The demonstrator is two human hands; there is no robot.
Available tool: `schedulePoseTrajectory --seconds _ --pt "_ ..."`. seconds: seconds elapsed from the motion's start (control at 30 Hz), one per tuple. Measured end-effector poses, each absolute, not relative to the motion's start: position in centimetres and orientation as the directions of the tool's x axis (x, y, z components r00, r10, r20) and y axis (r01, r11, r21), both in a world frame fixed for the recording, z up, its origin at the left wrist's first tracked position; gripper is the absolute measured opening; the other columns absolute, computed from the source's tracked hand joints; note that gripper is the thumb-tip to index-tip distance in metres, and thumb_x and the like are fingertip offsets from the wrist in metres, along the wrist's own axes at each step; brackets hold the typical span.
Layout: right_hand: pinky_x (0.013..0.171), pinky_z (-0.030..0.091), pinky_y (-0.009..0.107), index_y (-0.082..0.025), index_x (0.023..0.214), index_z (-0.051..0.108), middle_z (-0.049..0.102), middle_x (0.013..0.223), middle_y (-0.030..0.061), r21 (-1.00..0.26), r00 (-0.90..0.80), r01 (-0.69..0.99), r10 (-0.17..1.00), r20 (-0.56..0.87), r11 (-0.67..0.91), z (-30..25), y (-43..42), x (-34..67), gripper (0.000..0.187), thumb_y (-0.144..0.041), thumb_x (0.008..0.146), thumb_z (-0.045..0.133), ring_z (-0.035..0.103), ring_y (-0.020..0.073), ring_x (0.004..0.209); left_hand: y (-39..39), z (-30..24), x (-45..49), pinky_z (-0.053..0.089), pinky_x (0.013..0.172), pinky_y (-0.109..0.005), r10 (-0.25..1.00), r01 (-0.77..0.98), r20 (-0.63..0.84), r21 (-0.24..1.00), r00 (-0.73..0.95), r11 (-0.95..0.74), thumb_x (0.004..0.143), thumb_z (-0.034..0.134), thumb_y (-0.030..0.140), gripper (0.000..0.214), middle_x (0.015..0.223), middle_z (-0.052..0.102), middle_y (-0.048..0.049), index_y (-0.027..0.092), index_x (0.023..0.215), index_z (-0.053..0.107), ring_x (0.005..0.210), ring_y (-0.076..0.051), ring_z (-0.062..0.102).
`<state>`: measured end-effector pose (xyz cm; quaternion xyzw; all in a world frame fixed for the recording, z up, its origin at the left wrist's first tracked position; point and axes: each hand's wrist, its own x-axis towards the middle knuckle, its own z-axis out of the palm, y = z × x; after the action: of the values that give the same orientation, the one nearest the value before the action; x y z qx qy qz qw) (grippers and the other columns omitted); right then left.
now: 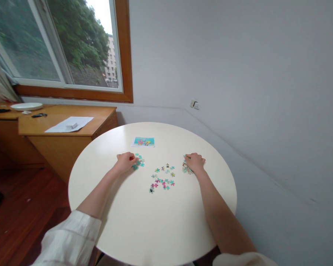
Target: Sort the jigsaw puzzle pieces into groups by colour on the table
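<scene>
My left hand (125, 162) rests low over the left of the round table, its fingers curled together beside a small group of teal puzzle pieces (138, 162). Whatever is between those fingertips is too small to make out. On the right, my right hand (195, 162) bends over a pile of puzzle pieces (186, 169), thumb and fingers drawn in at the pile's far edge. Its fingertips are partly hidden, and what they hold cannot be made out. Between both hands lie several loose puzzle pieces (163, 181) in pink, teal and yellow, spread flat and apart or touching.
A picture card (143, 142) with cartoon figures lies toward the back of the white round table (155, 225). Left of it stands a wooden desk (104, 117) with a paper sheet (58, 127), a small white box (71, 125) and a white plate (26, 106). A wall rises behind.
</scene>
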<state>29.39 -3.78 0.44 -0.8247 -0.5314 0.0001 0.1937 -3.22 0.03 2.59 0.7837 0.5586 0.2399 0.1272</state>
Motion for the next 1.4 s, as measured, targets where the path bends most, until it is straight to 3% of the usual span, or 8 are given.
schedulePoseTrajectory --seconds 0.57,0.8,1.4 --pt "0.083 0.031 0.040 -0.023 0.087 0.070 0.065 0.099 0.0078 -0.351 0.487 0.843 0.855 0.179 -0.407 0.7 -3.1 28.8 0.024 -0.035 0.073 0.054 0.051 0.0271 0.100 0.1 2.5 -3.1 0.032 0.071 -0.032 0.944 0.835 0.229 0.448 0.238 -0.319 0.076 0.044 0.036 0.031 0.056 0.057 -0.0014 0.016 0.053 0.048 0.061 -0.015 0.049" --pt "0.084 0.032 0.042 -0.018 0.096 0.067 0.059 0.109 0.0142 -0.297 0.503 0.844 0.851 0.152 -0.447 0.6 -2.8 28.8 0.032 -0.037 0.074 0.053 0.048 0.0304 0.104 -0.1 2.7 -3.0 0.030 0.073 -0.033 0.950 0.833 0.216 0.464 0.223 -0.301 0.076 0.045 0.034 0.031 0.056 0.054 -0.0009 0.016 0.052 0.047 0.059 -0.015 0.048" --pt "0.081 0.028 0.037 -0.020 0.088 0.065 0.067 0.095 0.0061 -0.373 0.477 0.842 0.861 0.174 -0.390 0.2 -2.5 29.0 0.022 -0.034 0.073 0.057 0.054 0.0246 0.097 -0.2 2.8 -2.9 0.032 0.076 -0.034 0.954 0.851 0.188 0.436 0.232 -0.293 0.078 0.044 0.037 0.030 0.061 0.060 -0.0013 0.016 0.056 0.051 0.064 -0.016 0.052"
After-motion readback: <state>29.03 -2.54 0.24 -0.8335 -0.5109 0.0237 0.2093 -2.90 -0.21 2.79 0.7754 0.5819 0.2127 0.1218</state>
